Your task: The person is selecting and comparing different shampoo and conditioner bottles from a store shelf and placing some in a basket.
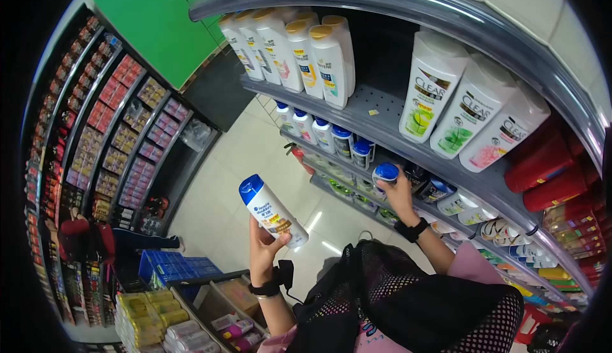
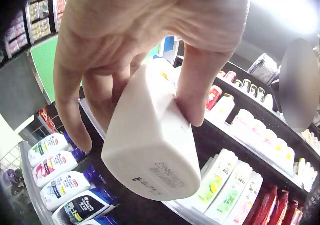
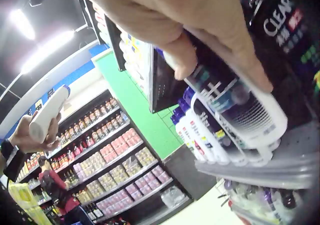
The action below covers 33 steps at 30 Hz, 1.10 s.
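Observation:
My left hand (image 1: 262, 256) holds a white shampoo bottle (image 1: 273, 214) with a blue cap, tilted, out in front of the shelves. In the left wrist view its stamped base (image 2: 150, 160) faces the camera, with the thumb on one side and fingers on the other. At the lower shelf, my right hand (image 1: 400, 199) grips a second shampoo bottle (image 3: 240, 105) near its top. That bottle has a blue cap and a dark label over a white lower part. Similar blue-capped bottles (image 1: 323, 135) stand in a row beside it.
Above, a curved shelf (image 1: 376, 101) carries white shampoo bottles with gold caps (image 1: 328, 66) and larger white bottles (image 1: 433, 85). Red bottles (image 1: 542, 168) stand farther right. Across the aisle is a stocked rack (image 1: 115, 130), with a person in red (image 3: 55, 190) before it. Blue crates (image 1: 172, 267) sit lower left.

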Tool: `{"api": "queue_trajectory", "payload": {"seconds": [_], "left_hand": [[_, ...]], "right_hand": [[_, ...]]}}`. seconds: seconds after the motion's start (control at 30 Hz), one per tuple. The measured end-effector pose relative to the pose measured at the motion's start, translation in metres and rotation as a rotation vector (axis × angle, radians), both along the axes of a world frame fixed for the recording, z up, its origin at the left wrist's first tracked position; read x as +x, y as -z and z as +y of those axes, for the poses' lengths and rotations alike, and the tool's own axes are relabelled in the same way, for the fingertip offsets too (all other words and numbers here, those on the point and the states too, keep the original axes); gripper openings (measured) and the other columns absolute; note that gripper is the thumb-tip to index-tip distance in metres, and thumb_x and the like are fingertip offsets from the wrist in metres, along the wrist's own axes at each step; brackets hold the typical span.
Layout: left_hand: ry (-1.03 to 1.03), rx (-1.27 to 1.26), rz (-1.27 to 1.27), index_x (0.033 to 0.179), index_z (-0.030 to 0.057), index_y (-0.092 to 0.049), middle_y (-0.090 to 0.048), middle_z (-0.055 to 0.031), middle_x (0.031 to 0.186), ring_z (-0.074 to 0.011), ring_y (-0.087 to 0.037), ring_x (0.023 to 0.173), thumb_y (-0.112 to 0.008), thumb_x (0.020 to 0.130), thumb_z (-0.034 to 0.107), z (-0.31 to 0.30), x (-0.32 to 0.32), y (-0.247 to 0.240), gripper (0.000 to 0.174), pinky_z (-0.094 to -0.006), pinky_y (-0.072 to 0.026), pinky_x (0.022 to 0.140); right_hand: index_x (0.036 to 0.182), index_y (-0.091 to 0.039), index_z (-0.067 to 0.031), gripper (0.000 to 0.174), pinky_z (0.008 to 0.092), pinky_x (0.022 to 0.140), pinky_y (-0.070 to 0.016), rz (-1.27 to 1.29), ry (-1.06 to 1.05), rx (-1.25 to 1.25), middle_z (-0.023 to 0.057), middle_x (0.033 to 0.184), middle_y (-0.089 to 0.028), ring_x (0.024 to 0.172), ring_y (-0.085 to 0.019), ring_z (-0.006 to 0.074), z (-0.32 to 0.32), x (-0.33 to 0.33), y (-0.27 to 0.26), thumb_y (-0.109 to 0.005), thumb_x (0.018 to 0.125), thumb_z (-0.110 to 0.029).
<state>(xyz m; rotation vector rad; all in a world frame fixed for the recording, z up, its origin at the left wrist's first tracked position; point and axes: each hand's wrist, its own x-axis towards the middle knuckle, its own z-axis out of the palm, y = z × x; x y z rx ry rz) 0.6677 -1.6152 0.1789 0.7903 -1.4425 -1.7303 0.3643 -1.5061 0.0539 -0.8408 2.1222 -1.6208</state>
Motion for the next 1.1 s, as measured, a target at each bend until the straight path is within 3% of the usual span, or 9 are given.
{"api": "queue_trajectory", "payload": {"seconds": [0.13, 0.47, 0.57, 0.6, 0.7, 0.8, 0.9, 1.03, 1.1], "left_hand": [[0.106, 0.057, 0.023, 0.135, 0.0045, -0.027, -0.058, -0.0114, 0.113, -0.0227, -0.059, 0.102, -0.071, 0.068, -0.008, -0.029, -0.022, 0.016, 0.081, -0.036, -0.0482, 0.088], [0.378, 0.101, 0.027, 0.138, 0.0071, -0.026, -0.057, -0.0099, 0.116, -0.0208, -0.058, 0.105, -0.073, 0.069, -0.006, -0.101, -0.057, 0.029, 0.085, -0.0347, -0.0466, 0.09], [0.423, 0.055, 0.03, 0.138, 0.0086, -0.025, -0.058, -0.0094, 0.117, -0.0191, -0.058, 0.106, -0.073, 0.07, -0.005, -0.122, -0.058, 0.026, 0.085, -0.0337, -0.0455, 0.09], [0.424, 0.05, 0.024, 0.138, 0.0087, -0.025, -0.058, -0.0095, 0.117, -0.0192, -0.058, 0.106, -0.073, 0.07, -0.005, -0.127, -0.057, 0.024, 0.085, -0.0338, -0.0453, 0.091], [0.429, 0.052, 0.012, 0.139, 0.009, -0.025, -0.058, -0.0097, 0.116, -0.0196, -0.058, 0.106, -0.073, 0.07, -0.005, -0.141, -0.049, 0.021, 0.085, -0.034, -0.0453, 0.091], [0.415, 0.087, -0.041, 0.14, 0.0088, -0.023, -0.057, -0.0105, 0.118, -0.021, -0.057, 0.107, -0.073, 0.068, -0.007, -0.151, -0.04, 0.025, 0.089, -0.0354, -0.0444, 0.092], [0.396, 0.1, -0.051, 0.141, 0.0088, -0.022, -0.057, -0.0109, 0.119, -0.0215, -0.057, 0.108, -0.072, 0.067, -0.009, -0.161, -0.033, 0.029, 0.091, -0.0356, -0.044, 0.093], [0.392, 0.1, -0.039, 0.142, 0.0093, -0.021, -0.057, -0.0108, 0.119, -0.0214, -0.057, 0.108, -0.072, 0.068, -0.009, -0.17, -0.032, 0.033, 0.092, -0.0352, -0.0442, 0.093], [0.406, 0.091, -0.036, 0.142, 0.0094, -0.021, -0.057, -0.0105, 0.119, -0.0214, -0.057, 0.108, -0.072, 0.068, -0.009, -0.173, -0.034, 0.033, 0.091, -0.0355, -0.0442, 0.092]], "right_hand": [[0.117, -0.048, 0.0006, 0.048, 0.0377, 0.085, -0.0446, -0.008, 0.201, 0.027, 0.0209, 0.106, -0.062, 0.1, -0.06, 0.035, -0.029, -0.012, 0.026, -0.07, 0.075, -0.007], [0.113, -0.052, 0.0035, 0.038, 0.0363, 0.09, -0.0419, 0.078, 0.485, -0.006, 0.0213, 0.113, -0.059, 0.106, -0.057, 0.0338, -0.081, -0.037, 0.066, -0.066, 0.079, -0.007], [0.117, -0.05, 0.0036, 0.041, 0.0364, 0.093, -0.0404, 0.159, 0.462, -0.108, 0.0225, 0.12, -0.055, 0.111, -0.053, 0.035, -0.091, -0.055, 0.08, -0.064, 0.08, -0.006], [0.12, -0.05, 0.0027, 0.038, 0.0392, 0.098, -0.0368, 0.244, 0.453, 0.1, 0.0244, 0.124, -0.051, 0.115, -0.049, 0.0369, -0.093, -0.065, 0.096, -0.057, 0.085, -0.01], [0.119, -0.052, 0.0014, 0.035, 0.0418, 0.102, -0.0329, 0.543, 0.289, 0.307, 0.0251, 0.124, -0.05, 0.118, -0.045, 0.0387, -0.097, -0.114, 0.167, -0.048, 0.089, -0.016], [0.122, -0.049, 0.0021, 0.044, 0.0353, 0.101, -0.0317, 0.632, 0.175, 0.394, 0.0208, 0.125, -0.05, 0.119, -0.044, 0.0331, -0.097, -0.13, 0.17, -0.057, 0.08, -0.007], [0.122, -0.049, 0.0017, 0.044, 0.0353, 0.101, -0.0321, 0.267, 0.143, 0.335, 0.0207, 0.125, -0.05, 0.12, -0.044, 0.0325, -0.101, -0.135, 0.153, -0.055, 0.079, -0.005], [0.131, -0.041, 0.0002, 0.054, 0.0345, 0.104, -0.0289, 0.38, 0.105, 0.51, 0.0214, 0.136, -0.04, 0.128, -0.035, 0.0318, -0.103, -0.131, 0.155, -0.055, 0.078, -0.004], [0.134, -0.036, -0.0001, 0.059, 0.0342, 0.106, -0.026, 0.281, 0.055, 0.534, 0.0222, 0.14, -0.034, 0.131, -0.03, 0.0325, -0.103, -0.131, 0.154, -0.056, 0.079, -0.006]]}}
